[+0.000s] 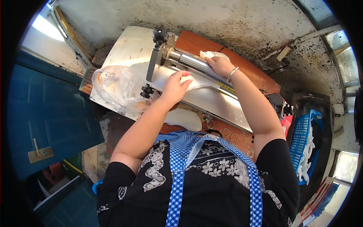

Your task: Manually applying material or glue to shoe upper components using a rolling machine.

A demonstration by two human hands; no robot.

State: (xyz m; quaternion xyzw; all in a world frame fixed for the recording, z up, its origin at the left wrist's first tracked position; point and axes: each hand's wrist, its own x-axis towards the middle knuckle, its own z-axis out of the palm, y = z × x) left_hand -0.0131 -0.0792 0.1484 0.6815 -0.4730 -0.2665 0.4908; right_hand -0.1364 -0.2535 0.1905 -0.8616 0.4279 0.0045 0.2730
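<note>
Head view: I log the left hand at a pale sheet on the near side of the roller machine, fingers curled; grip unclear to me. Right hand touches a pale layered piece beyond the rollers. Clear plastic bag on the table, left of the machine. I note a blue basket at right, blue door at left.

Stained pale wall, blue panelled door at left, sunlit windows at right
</note>
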